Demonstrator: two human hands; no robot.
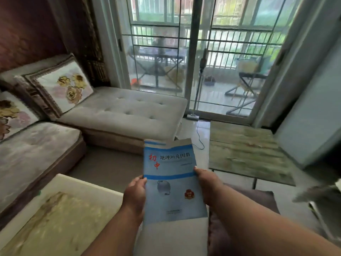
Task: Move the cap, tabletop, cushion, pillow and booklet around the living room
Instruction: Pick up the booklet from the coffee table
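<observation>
Your left hand (pixel 135 193) grips the left edge of the blue booklet (pixel 172 182), and your right hand (pixel 207 183) is clamped on its right edge, so the booklet hangs in the air ahead of you, not yet set down. Far left, two floral pillows (pixel 62 84) lean on the sofa (pixel 129 109). Below left sits a pale table (pixel 60 215); to the right stands a green wooden tabletop (pixel 245 152). No cap is visible, so most of the moving looks unfinished.
</observation>
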